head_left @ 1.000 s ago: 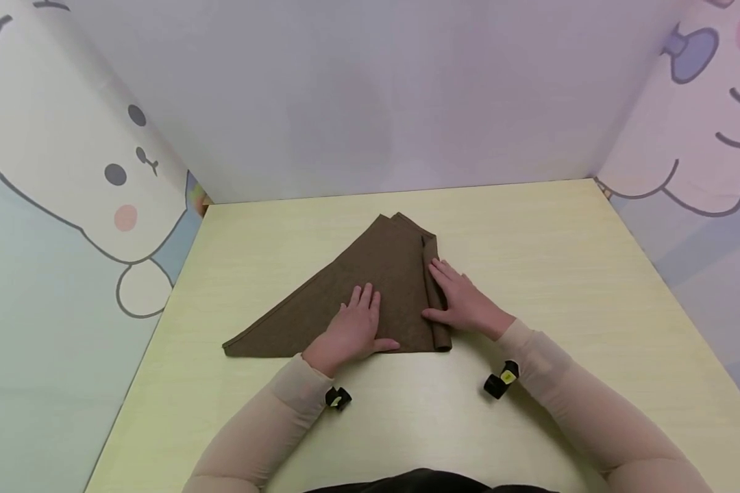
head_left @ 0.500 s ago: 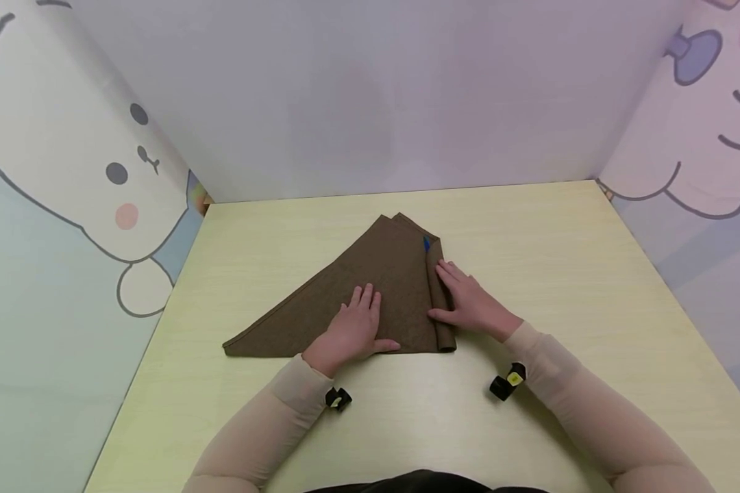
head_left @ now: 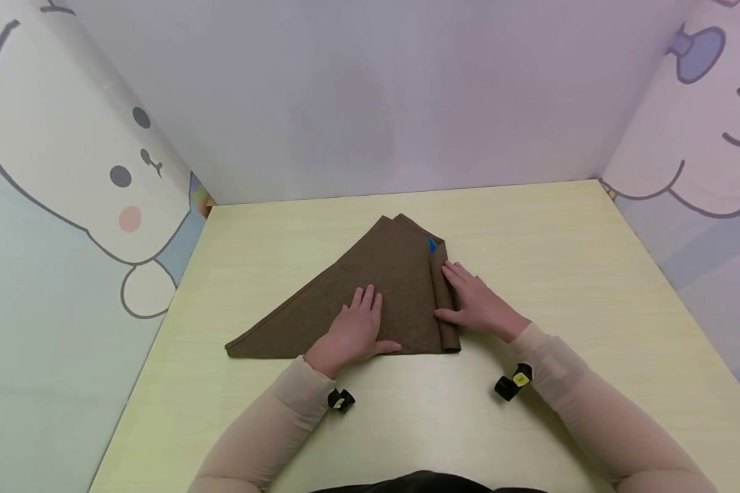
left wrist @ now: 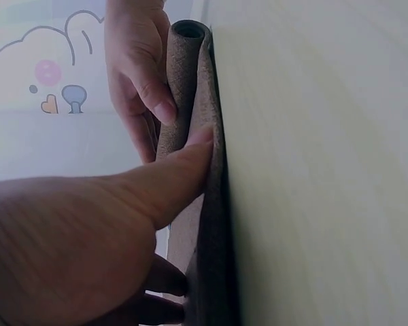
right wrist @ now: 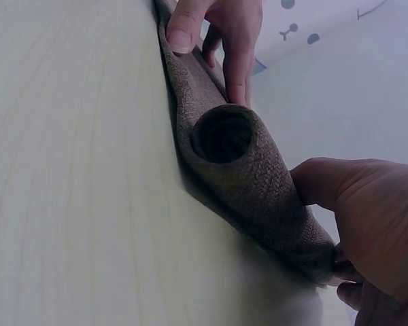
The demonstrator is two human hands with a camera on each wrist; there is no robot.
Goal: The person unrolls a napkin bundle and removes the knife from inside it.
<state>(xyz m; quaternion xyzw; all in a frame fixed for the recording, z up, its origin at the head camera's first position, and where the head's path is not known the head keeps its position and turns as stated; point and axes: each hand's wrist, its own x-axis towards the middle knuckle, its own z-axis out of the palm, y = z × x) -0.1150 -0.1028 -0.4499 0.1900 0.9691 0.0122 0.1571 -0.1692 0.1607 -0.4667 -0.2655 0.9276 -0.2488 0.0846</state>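
A brown cloth (head_left: 321, 315) lies folded in a rough triangle, its right side rolled into a narrow tube (head_left: 445, 301). In the right wrist view the end of the roll (right wrist: 255, 153) faces the camera, showing coiled layers inside. My left hand (head_left: 353, 332) rests flat on the cloth with fingers spread, thumb near the front edge. My right hand (head_left: 477, 301) lies against the roll, its fingers extended along the right side and its thumb on the left. A small blue patch (head_left: 431, 244) shows at the roll's far end.
The pale wooden table (head_left: 561, 260) extends around the cloth, backed by a plain light wall (head_left: 370, 103). Side panels with cartoon prints (head_left: 68, 171) border it. Small black cameras hang at both wrists.
The rolled part has shifted a little to the right with my right hand, and the blue patch has come into sight at its far end. My left hand stays in place on the cloth.
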